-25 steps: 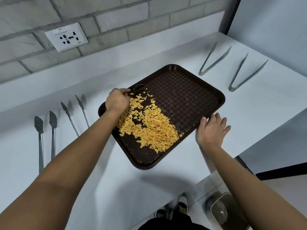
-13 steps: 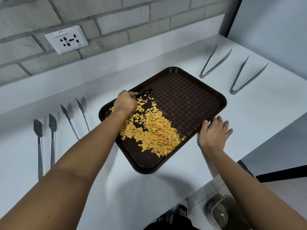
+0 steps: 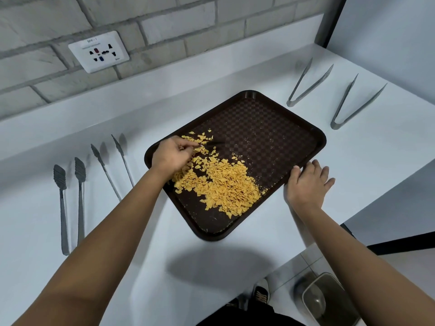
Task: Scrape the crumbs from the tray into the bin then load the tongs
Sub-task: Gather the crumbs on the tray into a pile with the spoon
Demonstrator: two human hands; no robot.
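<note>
A dark brown tray lay at an angle on the white counter, and everything else is placed from it. A heap of yellow crumbs covered the tray's near-left part, while its far-right part showed only fine specks. The left hand was over the tray's left end among the crumbs, its fingers curled and pinched on something dark and blurred; what it held could not be made out. The right hand lay flat on the counter against the tray's near-right rim, fingers straight and slightly spread, holding nothing. To the right of the tray, beyond its far corner, two plain metal tongs and lay open in V shapes on the counter. To the left of the tray lay two more pairs, slim tongs nearest it and broad-tipped tongs farther out. Below the counter edge, down to the right of the tray, a metal bin stood on the tiled floor. On the brick wall behind the tray's left side sat a white wall socket.
</note>
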